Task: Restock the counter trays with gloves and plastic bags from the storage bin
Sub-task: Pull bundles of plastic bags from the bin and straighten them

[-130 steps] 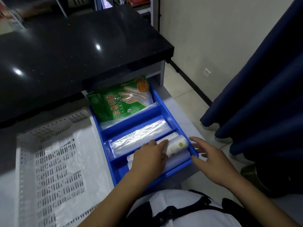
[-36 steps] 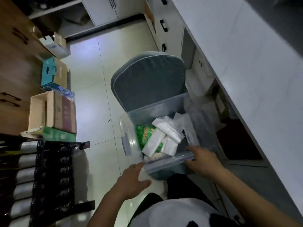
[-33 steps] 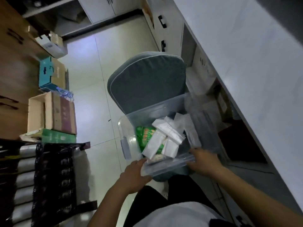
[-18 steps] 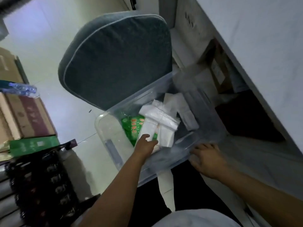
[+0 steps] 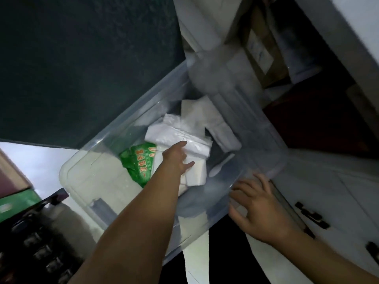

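Shop back area or storeroom: white counter cabinets with black handles point(image 5: 311, 215), stacked cardboard cartons point(image 5: 14, 191), clear plastic storage bin point(image 5: 98, 144) of packaged stock on pale tiled floor point(image 5: 37, 158).

- Left hand point(image 5: 178, 158): fingertips hidden under white packs point(image 5: 180, 136), grip unclear.
- Glove pack point(image 5: 139, 162) partly behind forearm.
- Bin point(image 5: 82, 173) far corner blurred.
- Right hand point(image 5: 260, 206) motion-blurred.

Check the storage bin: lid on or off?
Off. The left hand reaches straight down into the clear storage bin onto a white bag bundle; nothing covers the opening.
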Tool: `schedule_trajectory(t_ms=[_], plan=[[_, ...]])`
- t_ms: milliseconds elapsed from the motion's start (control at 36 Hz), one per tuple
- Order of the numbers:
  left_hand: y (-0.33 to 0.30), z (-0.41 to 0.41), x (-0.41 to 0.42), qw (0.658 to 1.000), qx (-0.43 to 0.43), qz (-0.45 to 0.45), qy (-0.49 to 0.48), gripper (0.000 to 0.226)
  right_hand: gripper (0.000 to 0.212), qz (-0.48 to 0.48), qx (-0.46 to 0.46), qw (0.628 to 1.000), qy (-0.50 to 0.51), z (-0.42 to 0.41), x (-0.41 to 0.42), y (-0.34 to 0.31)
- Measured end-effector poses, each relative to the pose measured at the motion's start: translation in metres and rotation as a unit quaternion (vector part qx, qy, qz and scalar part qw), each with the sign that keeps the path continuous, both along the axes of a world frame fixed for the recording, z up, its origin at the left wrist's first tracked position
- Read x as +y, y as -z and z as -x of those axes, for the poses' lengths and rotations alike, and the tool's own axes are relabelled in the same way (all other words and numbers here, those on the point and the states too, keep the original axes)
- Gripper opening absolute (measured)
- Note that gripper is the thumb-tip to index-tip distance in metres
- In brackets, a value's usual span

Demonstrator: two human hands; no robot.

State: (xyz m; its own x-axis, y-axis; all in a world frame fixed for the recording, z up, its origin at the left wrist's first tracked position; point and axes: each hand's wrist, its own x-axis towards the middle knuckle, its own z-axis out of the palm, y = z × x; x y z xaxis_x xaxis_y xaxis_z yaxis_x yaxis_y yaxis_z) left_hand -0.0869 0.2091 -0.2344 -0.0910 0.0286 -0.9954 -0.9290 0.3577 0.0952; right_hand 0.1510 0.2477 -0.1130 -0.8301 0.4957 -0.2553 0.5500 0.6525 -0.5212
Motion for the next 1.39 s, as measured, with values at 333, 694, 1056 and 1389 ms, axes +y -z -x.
schedule_trajectory(t_ms=[333, 694, 1056, 1389], plan=[[0.017, 0.014, 0.031, 0.994, -0.018, -0.043, -0.098, 0.026, 0.015, 0.041, -0.132, 0.990, -0.004, 0.016, 0.004, -0.010], [-0.013, 0.006, -0.021, 0.988, 0.003, -0.048, -0.146, 0.018, 0.046, 0.111, -0.290, 0.950, 0.009, 0.069, 0.027, -0.008], [-0.068, -0.010, -0.105, 0.976, 0.064, -0.073, -0.195, 0.032, 0.062, -0.132, -0.317, 0.927, -0.149, 0.234, 0.096, 0.069], [-0.068, -0.005, -0.115, 0.973, 0.068, -0.091, -0.202, 0.033, 0.056, -0.248, -0.418, 0.847, -0.213, 0.243, 0.091, 0.117]])
